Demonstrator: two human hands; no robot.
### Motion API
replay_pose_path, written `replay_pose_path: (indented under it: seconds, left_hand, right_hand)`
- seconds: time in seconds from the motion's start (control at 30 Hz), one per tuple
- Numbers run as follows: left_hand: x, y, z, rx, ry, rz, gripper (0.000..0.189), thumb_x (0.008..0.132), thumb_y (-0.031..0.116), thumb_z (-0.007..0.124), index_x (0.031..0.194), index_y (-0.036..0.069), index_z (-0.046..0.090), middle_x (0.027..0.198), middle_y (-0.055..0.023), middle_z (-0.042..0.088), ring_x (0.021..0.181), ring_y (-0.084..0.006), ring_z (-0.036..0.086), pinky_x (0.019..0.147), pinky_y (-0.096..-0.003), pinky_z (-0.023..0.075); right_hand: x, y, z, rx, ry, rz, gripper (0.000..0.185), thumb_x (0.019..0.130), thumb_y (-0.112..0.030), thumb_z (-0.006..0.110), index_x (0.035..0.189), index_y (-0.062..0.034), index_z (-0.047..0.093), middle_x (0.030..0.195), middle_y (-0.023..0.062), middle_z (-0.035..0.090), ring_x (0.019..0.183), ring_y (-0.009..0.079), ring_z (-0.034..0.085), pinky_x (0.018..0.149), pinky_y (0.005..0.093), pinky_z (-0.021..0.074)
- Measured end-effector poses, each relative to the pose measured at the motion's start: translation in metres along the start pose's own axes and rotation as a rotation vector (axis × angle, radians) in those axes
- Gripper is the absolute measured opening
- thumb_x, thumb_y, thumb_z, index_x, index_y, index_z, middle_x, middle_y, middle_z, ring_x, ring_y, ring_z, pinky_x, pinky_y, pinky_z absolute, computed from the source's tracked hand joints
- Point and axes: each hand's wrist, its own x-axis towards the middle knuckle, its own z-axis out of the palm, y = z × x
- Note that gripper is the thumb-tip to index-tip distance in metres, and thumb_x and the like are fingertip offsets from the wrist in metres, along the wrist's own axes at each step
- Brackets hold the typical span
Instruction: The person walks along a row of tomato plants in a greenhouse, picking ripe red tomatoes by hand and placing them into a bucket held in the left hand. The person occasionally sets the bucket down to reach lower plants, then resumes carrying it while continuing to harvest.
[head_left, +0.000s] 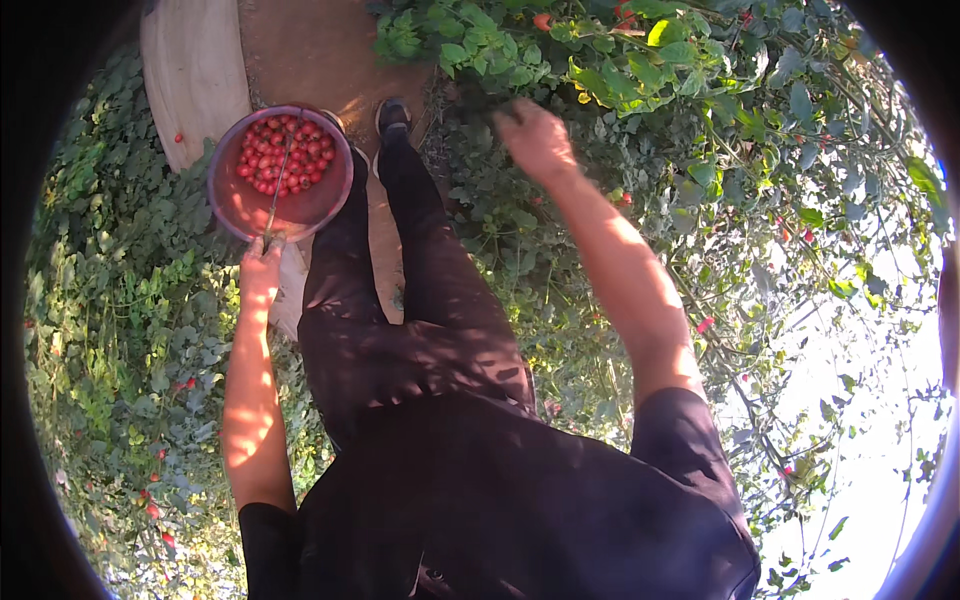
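My left hand (261, 259) grips the thin handle (279, 184) of a round reddish bucket (221, 180), which hangs beside my left leg. Small red tomatoes (285, 154) cover the bottom of the bucket, gathered towards its far side. My right hand (536, 139) reaches out to the right, at the edge of the leafy tomato plants (630, 71). Its fingers are bent and blurred, and whether anything lies inside them is hidden.
Tomato vines (135, 300) line the left side as well, with scattered red fruit. Between the rows runs a brown dirt path (315, 52) under my shoes (394, 116). A pale board-like strip (195, 75) lies along the path's left, with one loose tomato (178, 138) on it.
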Motion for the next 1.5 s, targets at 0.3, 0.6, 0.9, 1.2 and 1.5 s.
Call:
replay_pose_path:
  seconds: [0.3,0.6,0.9,1.2,1.5]
  left_hand:
    - [0.006,-0.007,-0.004,0.142,0.074,0.098,0.04,0.095,0.036,0.067,0.11,-0.001,0.069,0.093,-0.0095,0.069,0.087,-0.0188,0.058,0.083,-0.034,0.0464]
    - [-0.006,-0.001,-0.014,0.061,0.012,0.011,0.04,0.094,0.038,0.06,0.111,0.002,0.067,0.098,-0.0259,0.067,0.091,-0.0405,0.063,0.083,-0.0462,0.0478]
    - [-0.009,0.002,-0.015,0.147,-0.02,-0.095,0.039,0.093,0.037,0.063,0.103,0.0,0.066,0.08,-0.018,0.066,0.072,-0.025,0.059,0.073,-0.0403,0.048]
    - [-0.014,0.01,-0.011,0.201,-0.028,-0.037,0.037,0.092,0.037,0.063,0.103,0.001,0.066,0.086,-0.022,0.067,0.079,-0.0352,0.063,0.077,-0.0439,0.0476]
    - [-0.013,0.018,0.0,0.175,-0.008,0.076,0.038,0.093,0.039,0.062,0.102,0.002,0.066,0.093,-0.0254,0.066,0.088,-0.0411,0.063,0.08,-0.0463,0.0474]
  right_hand:
    - [-0.007,0.246,-0.111,-0.675,-0.558,0.258,0.028,0.09,-0.01,0.056,0.116,-0.0087,0.068,0.114,0.0195,0.069,0.11,0.0372,0.065,0.091,0.0442,0.0523]
    - [-0.015,0.268,-0.105,-0.832,-0.721,0.268,0.044,0.082,-0.025,0.068,0.124,-0.0135,0.064,0.11,0.0196,0.069,0.103,0.0366,0.067,0.084,0.0446,0.0525]
    - [-0.016,0.277,-0.104,-0.844,-0.899,0.415,0.048,0.079,-0.033,0.07,0.121,-0.0092,0.068,0.12,0.0166,0.069,0.112,0.034,0.065,0.094,0.045,0.0523]
    - [-0.013,0.23,-0.114,-0.818,-0.923,0.483,0.053,0.078,-0.036,0.07,0.12,-0.0047,0.067,0.123,0.0182,0.067,0.115,0.0334,0.064,0.096,0.0438,0.0513]
    - [-0.012,0.204,-0.116,-0.864,-0.677,0.252,0.05,0.084,-0.044,0.06,0.124,-0.0129,0.065,0.125,0.0167,0.066,0.115,0.0338,0.063,0.098,0.0435,0.0506]
